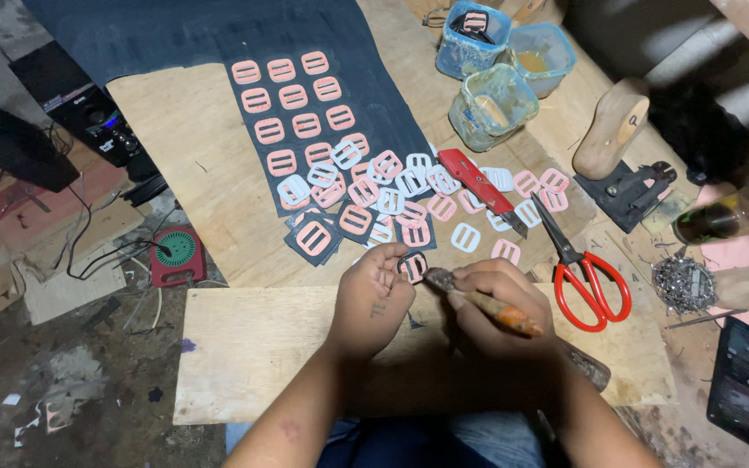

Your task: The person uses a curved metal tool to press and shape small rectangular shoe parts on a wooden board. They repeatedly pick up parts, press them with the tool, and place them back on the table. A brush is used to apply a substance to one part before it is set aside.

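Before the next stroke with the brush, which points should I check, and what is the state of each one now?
1. Left hand holds the small buckle piece in its fingertips: ok.
2. Right hand grips the orange-handled brush, with its tip at the piece: ok.
3. Glue or paint on the brush tip: cannot tell, too dark.
4. Red utility knife and red scissors lie apart from both hands: ok. Whether the knife blade is drawn in: cannot tell.
5. Plastic jars stand open at the far side of the board: ok.
6. Pile of pink and white buckles lies just beyond the hands: ok.
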`<action>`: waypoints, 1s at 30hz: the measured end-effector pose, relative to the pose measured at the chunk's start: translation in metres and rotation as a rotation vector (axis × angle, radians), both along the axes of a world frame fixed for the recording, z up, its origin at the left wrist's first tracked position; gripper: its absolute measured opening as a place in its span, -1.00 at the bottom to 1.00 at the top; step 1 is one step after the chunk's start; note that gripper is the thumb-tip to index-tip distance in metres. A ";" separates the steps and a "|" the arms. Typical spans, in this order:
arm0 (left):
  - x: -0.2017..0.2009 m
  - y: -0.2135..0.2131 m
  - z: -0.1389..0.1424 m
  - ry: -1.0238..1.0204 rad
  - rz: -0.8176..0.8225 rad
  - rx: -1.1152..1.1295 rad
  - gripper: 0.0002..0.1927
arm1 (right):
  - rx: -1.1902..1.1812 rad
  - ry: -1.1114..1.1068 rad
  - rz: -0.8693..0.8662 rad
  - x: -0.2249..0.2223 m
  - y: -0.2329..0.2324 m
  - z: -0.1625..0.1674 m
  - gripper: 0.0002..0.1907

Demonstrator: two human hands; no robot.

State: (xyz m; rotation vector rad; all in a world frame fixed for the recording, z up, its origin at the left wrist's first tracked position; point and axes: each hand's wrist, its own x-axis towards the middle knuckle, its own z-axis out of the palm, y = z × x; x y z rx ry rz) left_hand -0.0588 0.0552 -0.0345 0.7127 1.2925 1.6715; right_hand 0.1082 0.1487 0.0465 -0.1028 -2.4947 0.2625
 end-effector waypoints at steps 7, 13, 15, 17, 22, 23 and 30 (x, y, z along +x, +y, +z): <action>-0.004 -0.007 0.006 0.119 -0.068 -0.019 -0.59 | -1.178 -0.022 -0.505 -0.013 -0.013 -0.026 -0.84; -0.004 -0.008 0.011 0.180 -0.041 -0.032 -0.59 | -1.059 -0.069 -0.407 -0.012 0.003 -0.042 -0.84; -0.004 -0.007 0.011 0.165 -0.035 -0.040 -0.59 | -0.819 -0.248 -0.482 -0.007 0.009 -0.040 -0.85; -0.003 -0.007 0.012 0.144 -0.032 -0.051 -0.58 | -0.999 -0.124 -0.430 -0.005 0.010 -0.039 -0.84; -0.003 -0.006 0.010 0.216 -0.024 -0.068 -0.59 | -1.390 0.108 -0.424 -0.008 0.011 -0.044 -0.86; -0.002 -0.006 0.010 0.226 -0.028 -0.071 -0.59 | -1.420 0.109 -0.447 -0.011 0.011 -0.047 -0.86; -0.003 -0.009 0.007 0.387 0.041 0.014 -0.64 | -1.491 -0.046 -0.387 -0.013 0.019 -0.056 -0.85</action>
